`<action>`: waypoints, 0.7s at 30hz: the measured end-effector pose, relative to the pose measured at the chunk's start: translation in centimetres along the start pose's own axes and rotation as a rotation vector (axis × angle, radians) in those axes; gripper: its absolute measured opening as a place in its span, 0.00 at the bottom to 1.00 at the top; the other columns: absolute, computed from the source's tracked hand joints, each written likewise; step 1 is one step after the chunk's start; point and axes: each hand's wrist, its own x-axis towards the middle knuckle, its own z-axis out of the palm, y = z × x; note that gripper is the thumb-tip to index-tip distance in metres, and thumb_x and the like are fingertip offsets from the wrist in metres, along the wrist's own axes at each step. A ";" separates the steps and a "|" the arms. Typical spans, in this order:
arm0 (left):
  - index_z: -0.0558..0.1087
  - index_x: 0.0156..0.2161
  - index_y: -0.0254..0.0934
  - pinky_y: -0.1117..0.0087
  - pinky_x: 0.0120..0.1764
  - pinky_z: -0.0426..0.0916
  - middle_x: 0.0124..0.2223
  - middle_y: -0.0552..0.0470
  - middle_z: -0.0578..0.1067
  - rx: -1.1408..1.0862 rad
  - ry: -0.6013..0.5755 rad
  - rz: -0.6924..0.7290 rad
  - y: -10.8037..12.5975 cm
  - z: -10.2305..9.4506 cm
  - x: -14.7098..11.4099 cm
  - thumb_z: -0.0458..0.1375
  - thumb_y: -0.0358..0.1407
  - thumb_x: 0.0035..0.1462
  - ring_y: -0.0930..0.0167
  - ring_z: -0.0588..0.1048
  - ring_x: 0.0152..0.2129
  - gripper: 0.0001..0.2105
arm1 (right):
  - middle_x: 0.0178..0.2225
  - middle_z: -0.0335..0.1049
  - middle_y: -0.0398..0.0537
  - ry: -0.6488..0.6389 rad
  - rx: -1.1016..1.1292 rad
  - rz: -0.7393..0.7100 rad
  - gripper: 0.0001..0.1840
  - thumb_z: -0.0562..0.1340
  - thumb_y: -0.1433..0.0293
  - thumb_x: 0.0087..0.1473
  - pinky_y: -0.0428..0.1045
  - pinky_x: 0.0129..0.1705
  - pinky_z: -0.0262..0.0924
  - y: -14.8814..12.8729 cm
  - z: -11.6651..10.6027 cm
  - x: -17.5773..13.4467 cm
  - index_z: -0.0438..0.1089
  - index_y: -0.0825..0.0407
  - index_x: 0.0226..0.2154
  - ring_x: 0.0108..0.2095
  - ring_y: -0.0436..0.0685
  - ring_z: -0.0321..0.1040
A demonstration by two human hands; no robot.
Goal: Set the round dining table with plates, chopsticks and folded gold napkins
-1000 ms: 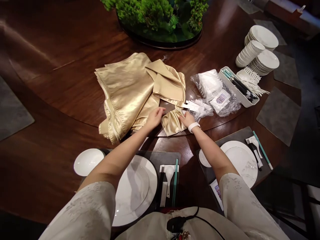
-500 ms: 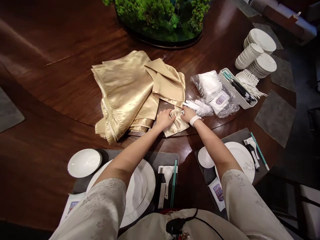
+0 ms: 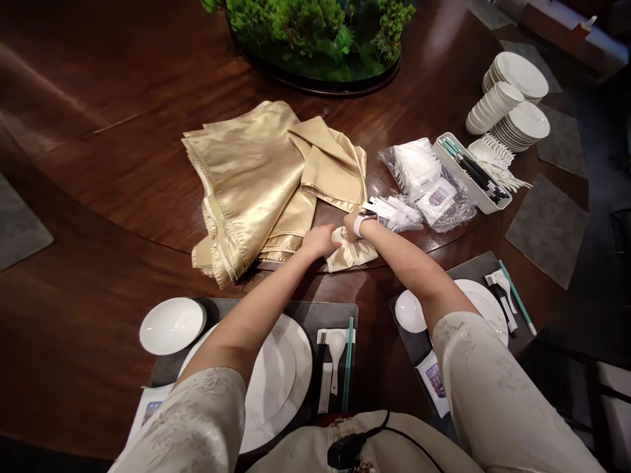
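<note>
A gold satin cloth napkin [image 3: 351, 255] lies gathered into folds near the edge of the raised round tabletop. My left hand [image 3: 319, 240] is closed on its left side, the thumb resting over the fabric. At its upper edge my right hand [image 3: 351, 222], with a white band on the wrist, grips the cloth; most of those fingers are hidden behind the wrist and folds. Close to the left hand is a spread stack of gold napkins [image 3: 246, 187], and a loosely folded gold cloth [image 3: 335, 167] lies just beyond both hands.
To the right are plastic-wrapped packets [image 3: 419, 174], a chopstick box [image 3: 473, 172] and stacked white plates [image 3: 523, 125]. A planted centrepiece [image 3: 315, 46] stands at the back. Nearer me are a large plate [image 3: 283, 387], a bowl [image 3: 172, 325], a white spoon [image 3: 336, 348] and green chopsticks [image 3: 348, 364].
My right hand has shifted left, closer to the left hand, and turned inward. The napkin between them is drawn into a tighter bunch. The view has shifted slightly.
</note>
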 end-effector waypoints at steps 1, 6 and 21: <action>0.74 0.40 0.38 0.64 0.38 0.69 0.39 0.43 0.79 -0.018 -0.023 -0.004 -0.2 -0.4 0.1 0.63 0.45 0.48 0.58 0.77 0.38 0.15 | 0.34 0.75 0.65 0.031 0.001 -0.004 0.16 0.68 0.76 0.34 0.62 0.40 0.67 0.2 -0.1 -0.4 0.75 0.62 0.32 0.38 0.72 0.73; 0.74 0.35 0.38 0.69 0.33 0.68 0.30 0.51 0.76 -0.242 0.133 0.014 -1.0 -4.4 -1.0 0.60 0.43 0.50 0.66 0.74 0.29 0.11 | 0.43 0.73 0.65 0.359 0.151 -0.065 0.21 0.65 0.67 0.46 0.56 0.45 0.64 3.0 -1.0 -3.7 0.71 0.61 0.43 0.45 0.69 0.70; 0.74 0.44 0.38 0.53 0.60 0.59 0.57 0.46 0.74 0.036 0.135 0.586 2.1 5.8 -6.2 0.51 0.29 0.60 0.60 0.65 0.60 0.12 | 0.60 0.59 0.68 0.611 0.271 -0.380 0.28 0.65 0.62 0.52 0.62 0.63 0.52 4.3 12.3 -8.4 0.63 0.60 0.51 0.62 0.70 0.54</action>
